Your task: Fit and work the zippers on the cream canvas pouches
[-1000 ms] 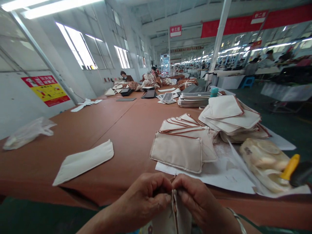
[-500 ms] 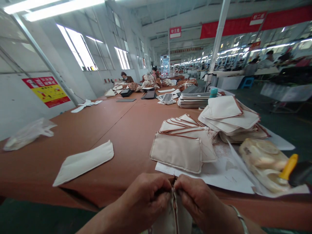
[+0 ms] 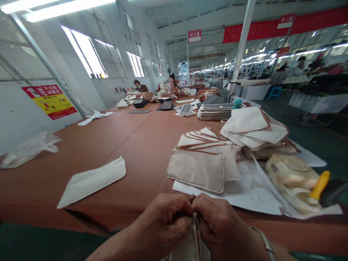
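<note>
I saw the left hand [image 3: 165, 223] and the right hand [image 3: 217, 224] pressed knuckle to knuckle at the near edge of the table [image 3: 114, 145]; both were curled shut, pinching the top edge of a cream fabric pouch [image 3: 191, 248] between thumb and fingertips; the pouch hung down between the two hands, its brown-trimmed edge upright in the gap, most of it below the frame. Just beyond the right hand lay a fanned pile of flat pouches [image 3: 201, 163] on white paper [image 3: 244, 192]; farther out past it sat a taller stack of pouches [image 3: 258, 134]. Well off to the right of the right hand a yellow-handled brush [image 3: 323, 186] rested on a clear plastic bag [image 3: 290, 177]. Beyond and to the left of the left hand a single white fabric piece [image 3: 92, 181] lay flat; further left sat a crumpled plastic bag [image 3: 27, 148].
</note>
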Demonstrator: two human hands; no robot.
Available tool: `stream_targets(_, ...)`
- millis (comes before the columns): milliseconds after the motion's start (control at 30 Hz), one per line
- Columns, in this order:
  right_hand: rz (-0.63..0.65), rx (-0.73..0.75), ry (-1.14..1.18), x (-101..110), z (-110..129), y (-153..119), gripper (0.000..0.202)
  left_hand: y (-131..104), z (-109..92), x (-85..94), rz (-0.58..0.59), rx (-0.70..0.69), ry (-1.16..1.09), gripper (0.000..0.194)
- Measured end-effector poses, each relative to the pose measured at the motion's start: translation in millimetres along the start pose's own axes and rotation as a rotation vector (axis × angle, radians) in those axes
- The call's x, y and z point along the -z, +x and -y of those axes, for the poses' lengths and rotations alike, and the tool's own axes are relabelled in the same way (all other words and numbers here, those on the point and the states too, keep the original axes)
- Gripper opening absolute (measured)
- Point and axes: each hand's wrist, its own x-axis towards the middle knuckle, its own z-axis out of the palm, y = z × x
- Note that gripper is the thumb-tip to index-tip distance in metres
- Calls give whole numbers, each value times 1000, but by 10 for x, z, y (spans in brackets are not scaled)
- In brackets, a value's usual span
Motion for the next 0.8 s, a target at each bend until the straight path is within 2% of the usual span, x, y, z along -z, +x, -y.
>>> stream_targets(67,83,-141,216,125,-19,61,15,-4,5,11,19,29,-39,16)
stream_targets(167,254,-320,735,271,-98,140,5,-7,14,19,43,55,-127,13)
stream_targets(267,266,-410,1096,255,-181,140,5,-10,38,8,28,32,-187,12)
stream_targets(333,206,-463,1136,188,-194,105,6,-13,68,-10,-12,-2,-165,16)
stream_targets(400,158,-487,1056,137,-157,74,9,-18,103,-33,-71,-39,-108,19)
stream_targets(500,175,-451,932,128,-57,66,15,-19,139,-67,-128,-101,-24,19)
stream_targets(633,183,-437,1004,157,-9,65,13,-3,154,-90,-197,-262,83,19)
stream_targets(800,164,-494,1071,170,-58,15,17,0,170,-99,-313,-472,439,17)
